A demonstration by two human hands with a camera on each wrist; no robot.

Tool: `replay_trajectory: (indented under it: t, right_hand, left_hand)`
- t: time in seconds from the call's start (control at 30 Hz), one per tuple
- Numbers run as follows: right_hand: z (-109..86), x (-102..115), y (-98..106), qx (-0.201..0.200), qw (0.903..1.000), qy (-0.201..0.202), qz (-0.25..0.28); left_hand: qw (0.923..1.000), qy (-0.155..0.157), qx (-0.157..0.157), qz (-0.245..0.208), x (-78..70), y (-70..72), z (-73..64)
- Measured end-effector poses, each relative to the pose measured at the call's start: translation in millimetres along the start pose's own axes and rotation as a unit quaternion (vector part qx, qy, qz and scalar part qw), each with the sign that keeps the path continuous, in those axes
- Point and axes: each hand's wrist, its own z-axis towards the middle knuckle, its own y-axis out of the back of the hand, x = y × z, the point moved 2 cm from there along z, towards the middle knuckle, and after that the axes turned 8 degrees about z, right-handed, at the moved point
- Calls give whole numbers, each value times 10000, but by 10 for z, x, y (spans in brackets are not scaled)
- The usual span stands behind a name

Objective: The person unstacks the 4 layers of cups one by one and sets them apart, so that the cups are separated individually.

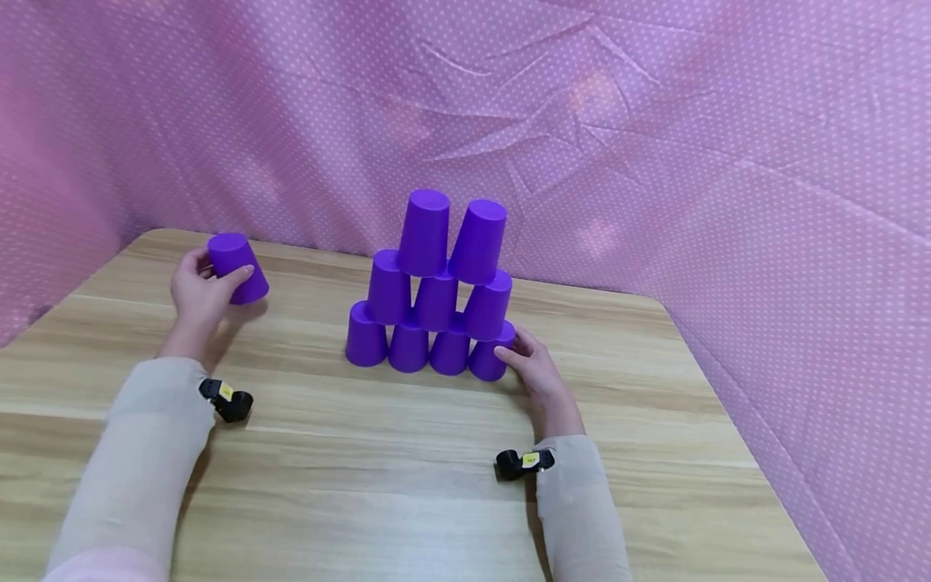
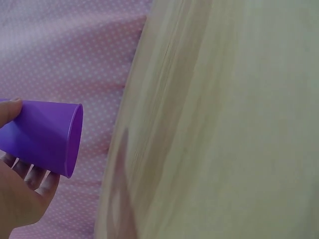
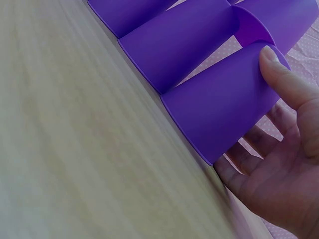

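Observation:
Purple cups stand upside down in a stepped stack, several in the bottom row, three in the middle and two on top, such as the top left cup (image 1: 424, 234). My left hand (image 1: 200, 299) holds another purple cup (image 1: 234, 263), mouth down and tilted, off to the left of the stack. In the left wrist view that cup (image 2: 42, 134) is between the thumb and the fingers, raised over the table. My right hand (image 1: 537, 368) grips the bottom row's rightmost cup (image 1: 487, 360), thumb near its base end and fingers behind it, as the right wrist view also shows.
The wooden table (image 1: 378, 477) lies under everything, its back edge close to a pink dotted cloth (image 1: 655, 162) that hangs behind and at the sides. Small black cameras (image 1: 234, 404) sit on both wrists.

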Motion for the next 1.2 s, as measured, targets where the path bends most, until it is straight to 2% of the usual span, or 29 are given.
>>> replay_trajectory:
  t: [0.23,0.33,0.4,0.5,0.57,0.67,0.73,0.93,1.03,1.13,1.2]
  right_hand:
    - [-26,-13,2,225,9987,448,88]
    - [-25,-8,3,221,9988,435,87]
    - [-13,-10,6,105,9995,290,27]
    - [5,-15,6,12,9999,98,53]
    - [5,-9,1,-14,10000,16,84]
    - [-1,-1,-6,28,9999,15,102]
    - [-9,4,-9,55,9999,55,119]
    - [-25,7,-7,60,9997,178,134]
    - [-20,1,-8,59,9997,193,155]
    - [-13,-4,-8,60,9996,202,176]
    - [-9,-6,-11,70,9995,224,203]
  left_hand:
    - [9998,70,-84,173,-21,-73,52]
    - [9997,73,-125,221,-42,-103,54]
    - [9984,289,7,-477,-32,-121,57]
    - [9858,674,125,-1534,2,-123,71]
    - [9838,739,65,-1633,27,-106,90]
    - [9955,559,-158,-752,52,-74,126]
    - [9982,472,-227,-307,68,-69,150]
    - [9976,507,-101,-470,61,-118,166]
    - [9988,421,-105,-222,-1,-135,134]
    - [9993,323,-132,142,11,-157,148]
    - [9992,354,-125,159,-23,-159,110]
